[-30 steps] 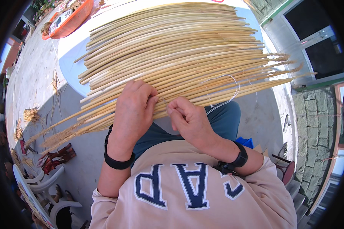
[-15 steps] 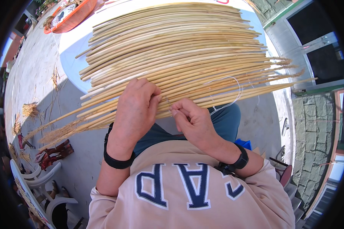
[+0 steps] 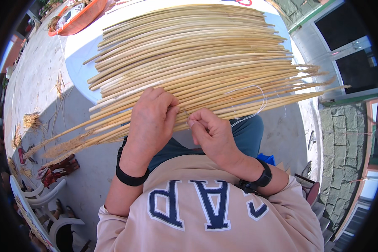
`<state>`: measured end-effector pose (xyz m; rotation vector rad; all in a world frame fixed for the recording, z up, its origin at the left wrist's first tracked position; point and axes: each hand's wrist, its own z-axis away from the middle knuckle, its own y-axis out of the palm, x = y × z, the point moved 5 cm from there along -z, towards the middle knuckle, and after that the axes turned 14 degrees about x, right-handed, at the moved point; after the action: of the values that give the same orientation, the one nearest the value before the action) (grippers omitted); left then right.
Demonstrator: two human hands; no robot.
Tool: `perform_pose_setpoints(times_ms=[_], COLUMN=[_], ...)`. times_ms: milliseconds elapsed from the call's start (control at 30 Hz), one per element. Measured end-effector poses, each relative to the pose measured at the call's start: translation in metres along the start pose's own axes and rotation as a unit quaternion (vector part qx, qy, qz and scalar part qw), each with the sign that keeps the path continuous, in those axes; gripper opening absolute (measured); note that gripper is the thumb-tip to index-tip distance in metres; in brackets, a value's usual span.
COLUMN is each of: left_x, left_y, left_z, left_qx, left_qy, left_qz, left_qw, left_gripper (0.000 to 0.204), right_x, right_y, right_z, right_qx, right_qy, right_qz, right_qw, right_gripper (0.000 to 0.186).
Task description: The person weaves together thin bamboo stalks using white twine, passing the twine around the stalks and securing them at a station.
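A mat of long straw-coloured stalks (image 3: 189, 46) lies side by side, its near edge by my lap. Some stalks end in feathery tufts. My left hand (image 3: 151, 122) is closed over the near stalks, fingertips curled down between them. Just to its right, my right hand (image 3: 214, 131) pinches a thin curved needle-like piece (image 3: 185, 112) that rises from the stalks between my hands. A loop of white thread (image 3: 262, 94) lies over the stalks to the right of that hand. My left fingertips are partly hidden, so whether they also touch the needle-like piece I cannot tell.
Under the stalks is a pale table (image 3: 80, 71). An orange basin (image 3: 82, 21) stands at the far left, red-handled scissors (image 3: 244, 2) at the far edge. Leftward on the floor are a straw bundle (image 3: 31, 121), dark red gloves (image 3: 59, 170) and a white chair (image 3: 42, 200).
The thin piece between my hands shows a little more curved, and the thread loop has shifted slightly. Both hands stay nearly in place, the left a touch further right.
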<state>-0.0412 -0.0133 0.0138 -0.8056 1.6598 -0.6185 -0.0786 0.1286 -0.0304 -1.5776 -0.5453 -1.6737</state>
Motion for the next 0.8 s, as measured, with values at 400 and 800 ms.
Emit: perform_pose_setpoints(times_ms=[400,800], left_x=[-0.002,-0.001], left_y=[0.004,0.003], left_z=[0.0,0.002], left_qx=[0.003,-0.018], left_qy=[0.01,0.014], left_qz=[0.016,0.028], left_qw=[1.0,0.999], left_gripper=[0.012,0.012], right_x=[0.019,0.085], right_y=[-0.003,-0.044], right_z=[-0.009,-0.026], right_qx=[0.005,-0.13], right_qy=[0.031,-0.186], right_qz=[0.03,0.453], right_qw=[0.999,0.862], right_gripper=[0.008,0.013])
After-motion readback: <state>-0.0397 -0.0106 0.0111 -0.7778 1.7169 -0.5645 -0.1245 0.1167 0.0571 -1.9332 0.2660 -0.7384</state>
